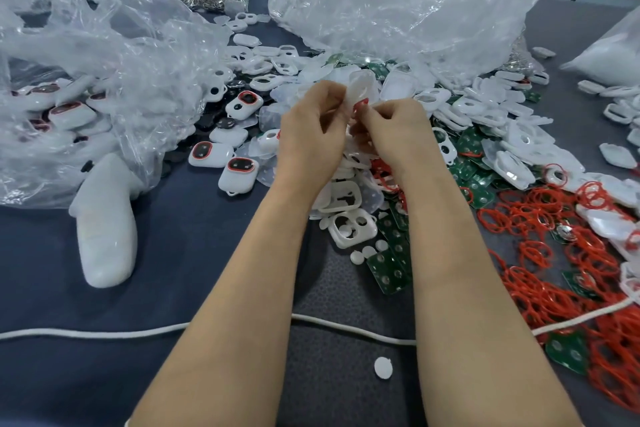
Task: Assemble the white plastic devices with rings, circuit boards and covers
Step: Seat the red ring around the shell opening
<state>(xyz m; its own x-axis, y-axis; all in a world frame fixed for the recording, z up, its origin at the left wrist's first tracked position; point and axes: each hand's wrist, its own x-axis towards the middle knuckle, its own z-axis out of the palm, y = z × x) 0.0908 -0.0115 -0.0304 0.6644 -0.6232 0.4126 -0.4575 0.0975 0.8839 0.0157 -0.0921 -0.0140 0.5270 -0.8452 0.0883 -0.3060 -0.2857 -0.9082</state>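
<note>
White shell (362,88): one device half, held above the parts pile between both hands, at the centre of the view.
- Grip: left hand (311,125) fingers (332,94) curled and clamped on the shell's left edge. Right hand (398,125) fingers (379,111) pinched together on a red ring (360,107) at the shell's lower end.
- Orientation: long axis near upright, rising up and away from the fingertips with a slight lean to the right. Only the upper part stands clear of the hands.
- Key relation: ring touches the shell's lower end, right at the right fingertips. Whether it is seated in a groove cannot be told. Judged step: fitting the ring, right hand working, left hand steadying.
- Below the hands: more white frames (351,229) and green circuit boards (389,267).
- Right: loose red rings (540,284) in a tangle.
- Left: finished devices (239,175) with red-rimmed windows, partly under clear plastic bags (104,55).
- Near edge: white cord (104,333) across the dark tabletop (173,253).
</note>
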